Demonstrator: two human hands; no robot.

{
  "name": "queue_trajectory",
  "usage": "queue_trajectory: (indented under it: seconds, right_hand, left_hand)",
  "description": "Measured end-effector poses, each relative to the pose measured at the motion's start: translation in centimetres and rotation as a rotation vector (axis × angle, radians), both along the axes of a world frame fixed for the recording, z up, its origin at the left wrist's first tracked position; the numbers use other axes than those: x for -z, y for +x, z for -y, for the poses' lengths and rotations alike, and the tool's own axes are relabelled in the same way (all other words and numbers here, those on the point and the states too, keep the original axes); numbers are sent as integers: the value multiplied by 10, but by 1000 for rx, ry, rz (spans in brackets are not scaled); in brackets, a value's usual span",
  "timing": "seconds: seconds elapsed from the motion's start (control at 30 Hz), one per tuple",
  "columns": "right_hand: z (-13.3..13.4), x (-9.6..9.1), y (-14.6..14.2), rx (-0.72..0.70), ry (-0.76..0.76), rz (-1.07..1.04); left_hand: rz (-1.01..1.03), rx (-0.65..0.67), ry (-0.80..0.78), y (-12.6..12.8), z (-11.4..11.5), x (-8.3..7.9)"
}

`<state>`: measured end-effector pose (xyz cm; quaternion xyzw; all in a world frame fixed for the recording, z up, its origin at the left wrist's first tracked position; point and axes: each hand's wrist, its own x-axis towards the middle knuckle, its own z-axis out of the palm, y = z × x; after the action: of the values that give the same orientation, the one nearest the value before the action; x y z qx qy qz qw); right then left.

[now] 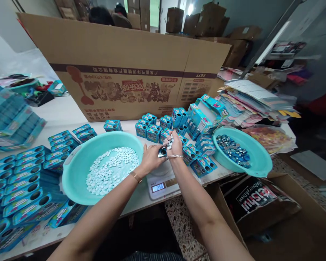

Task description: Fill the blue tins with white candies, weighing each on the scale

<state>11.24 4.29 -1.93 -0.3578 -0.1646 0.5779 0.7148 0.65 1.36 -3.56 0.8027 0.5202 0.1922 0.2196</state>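
Note:
My left hand (151, 157) is closed around a small blue container (162, 152) with a dark round opening, just above the scale. Cupped beside it, my right hand (176, 143) holds several small white candies (170, 142). The two hands nearly meet, and their fingers partly hide the container. Under them stands a white digital scale (153, 196), its display lit; my hands and forearms cover part of its plate. To the left is a turquoise basin (70, 181) with many white candies (108, 168) spread over its bottom.
Blue boxes (29, 181) with round holes stand in rows at left, and more (153, 133) behind my hands. A turquoise basin (256, 159) at right holds shiny round lids (232, 148). A large carton (130, 54) blocks the back. Stacked cardboard sheets (255, 94) lie far right.

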Motion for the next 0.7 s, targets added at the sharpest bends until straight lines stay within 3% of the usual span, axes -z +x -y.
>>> queue_trajectory:
  seconds: [0.4, 0.53, 0.7]
  right_hand:
    - [0, 3, -2, 58, 28, 78]
    - [-1, 1, 5, 17, -29, -19]
    - [-1, -6, 33, -98, -63, -235]
  left_hand:
    - [53, -16, -11, 1, 0, 3]
    - [42, -8, -12, 0, 0, 5]
    - [8, -12, 1, -8, 0, 6]
